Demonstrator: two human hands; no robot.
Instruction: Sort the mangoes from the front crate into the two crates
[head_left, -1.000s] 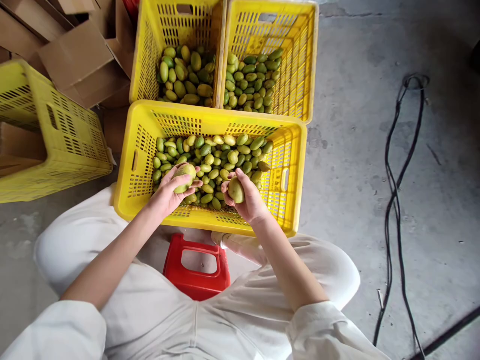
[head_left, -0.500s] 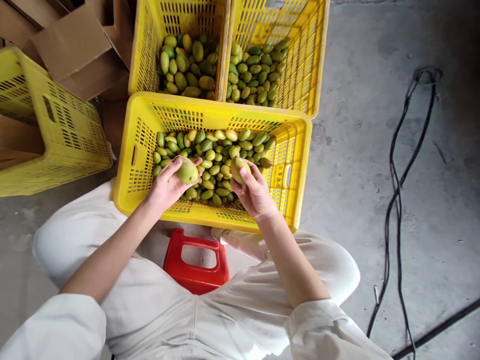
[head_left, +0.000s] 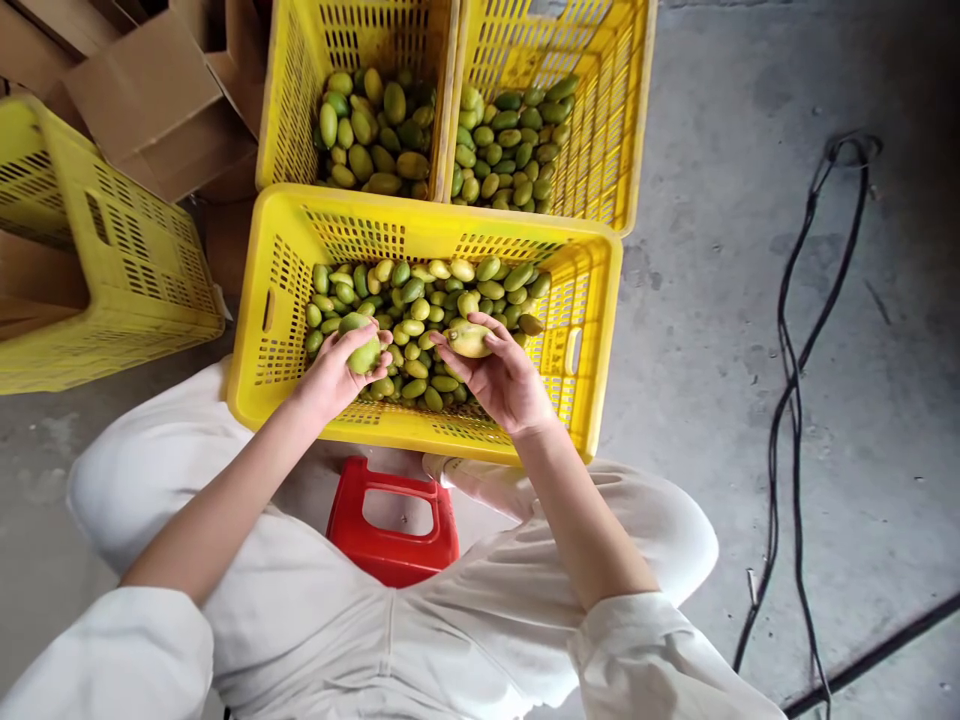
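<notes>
Green fruit [head_left: 420, 311] heaped in the yellow crate [head_left: 420, 436], centre; two fruit crates [head_left: 596, 150] at twelve, a side crate [head_left: 142, 225] at nine, cartons [head_left: 146, 95] at ten, cables [head_left: 796, 390] at three! Blocking part of the heap: left hand [head_left: 330, 375], fingers curled round a single fruit [head_left: 366, 358]; right hand [head_left: 517, 390], fingers holding a paler fruit [head_left: 466, 341].

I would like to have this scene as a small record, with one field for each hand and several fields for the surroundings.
Left hand: holds a green fruit
Right hand: holds a yellow-green fruit
Under both hands: front yellow crate with many green and yellowish fruits
Beyond it: two yellow crates, side by side, both holding fruit
Far left: cardboard boxes
Between the legs: red plastic object
Floor, right: black cables
</notes>
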